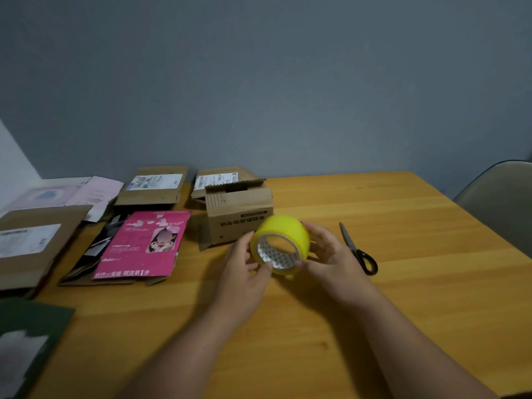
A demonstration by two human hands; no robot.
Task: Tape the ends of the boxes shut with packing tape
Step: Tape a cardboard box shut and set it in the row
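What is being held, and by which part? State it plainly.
The yellow tape roll, above the table. Both hands hold it: left hand at its left rim, right hand round its right side, fingers at the core's edge.

A wooden desk (403, 283) carries black-handled scissors (358, 250), lying closed with the blades pointing away. At the far left lie pale pink papers (95, 194), and a dark green sheet (31, 321) sits at the near left corner. A grey chair (501, 203) stands by the right edge, before a grey wall (259, 82).

You could read "1" in the white words along the bottom of the pink box (144, 245); the other labels were too blurry.
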